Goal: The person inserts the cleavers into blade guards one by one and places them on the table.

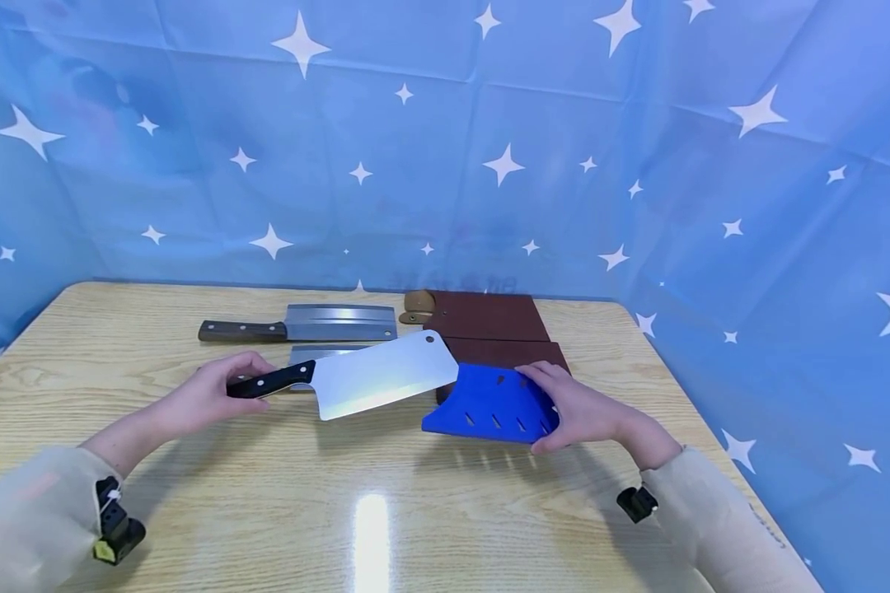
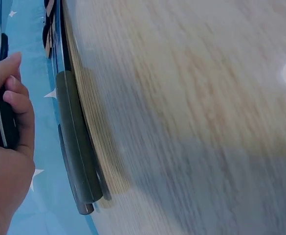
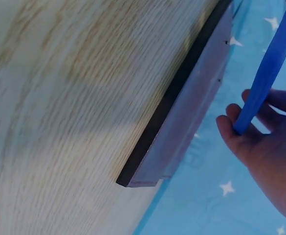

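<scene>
My left hand [image 1: 208, 394] grips the black riveted handle of a cleaver [image 1: 381, 377], held above the table with its broad blade pointing right. In the left wrist view, the fingers wrap that handle [image 2: 6, 120]. My right hand [image 1: 582, 412] holds a blue slotted blade sheath [image 1: 482, 403] by its right end, thumb below and fingers above. From the right wrist view, the sheath [image 3: 267, 71] appears edge-on between thumb and fingers. The blade's far end meets the sheath's left side in the head view; whether any of it lies inside, I cannot tell.
Behind the held cleaver, a second cleaver [image 1: 341, 323] with a dark wooden handle lies on the wooden table [image 1: 267, 511]. Another blade [image 1: 319, 352] is partly hidden in front of it. Two brown sheaths [image 1: 489, 317] lie at the back, beside a blue starry curtain [image 1: 430, 123].
</scene>
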Demonstrator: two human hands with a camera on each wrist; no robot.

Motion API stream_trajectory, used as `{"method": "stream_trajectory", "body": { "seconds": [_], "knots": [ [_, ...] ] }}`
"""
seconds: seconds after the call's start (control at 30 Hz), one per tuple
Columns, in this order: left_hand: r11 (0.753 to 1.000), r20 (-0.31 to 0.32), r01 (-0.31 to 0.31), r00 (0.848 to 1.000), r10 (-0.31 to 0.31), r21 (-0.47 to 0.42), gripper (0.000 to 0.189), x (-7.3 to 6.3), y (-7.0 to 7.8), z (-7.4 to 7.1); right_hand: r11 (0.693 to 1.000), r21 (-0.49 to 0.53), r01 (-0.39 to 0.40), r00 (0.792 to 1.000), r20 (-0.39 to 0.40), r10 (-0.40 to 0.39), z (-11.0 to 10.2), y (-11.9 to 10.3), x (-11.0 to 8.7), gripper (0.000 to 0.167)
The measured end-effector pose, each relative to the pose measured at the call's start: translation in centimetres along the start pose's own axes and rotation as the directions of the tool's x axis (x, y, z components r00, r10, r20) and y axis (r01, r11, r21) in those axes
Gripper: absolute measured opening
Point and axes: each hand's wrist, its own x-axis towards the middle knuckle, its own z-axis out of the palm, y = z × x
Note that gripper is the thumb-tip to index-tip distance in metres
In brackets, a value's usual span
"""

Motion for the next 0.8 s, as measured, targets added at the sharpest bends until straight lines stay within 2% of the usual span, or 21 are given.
{"method": "stream_trajectory", "body": {
  "seconds": [0.2,0.43,0.6,0.7,0.8],
  "knots": [
    [0.999,0.061,0.023,0.998,-0.021,-0.032,0.029,0.3,0.1,-0.1,0.999,0.001,-0.032,0.999,0.028,0.032,-0.3,0.3,-0.1,0.102],
    [0.993,0.217,0.017,0.976,0.008,-0.113,0.035,0.6,0.3,-0.1,0.999,0.029,-0.041,0.997,0.068,0.039,-0.6,0.8,0.0,0.101],
    [0.996,0.233,0.011,0.972,0.011,-0.094,0.035,0.6,0.3,-0.5,0.997,0.066,-0.035,0.995,0.093,0.028,-0.6,0.9,-0.1,0.100],
    [0.999,0.242,0.009,0.970,0.004,-0.053,0.035,0.5,0.2,-0.9,0.997,0.071,-0.015,0.995,0.103,0.008,-0.5,0.9,-0.1,0.099],
    [0.999,0.274,0.003,0.962,0.011,-0.053,0.034,0.6,0.0,-1.2,0.998,0.064,0.007,0.994,0.113,-0.014,-0.4,0.8,-0.1,0.101]
  ]
}}
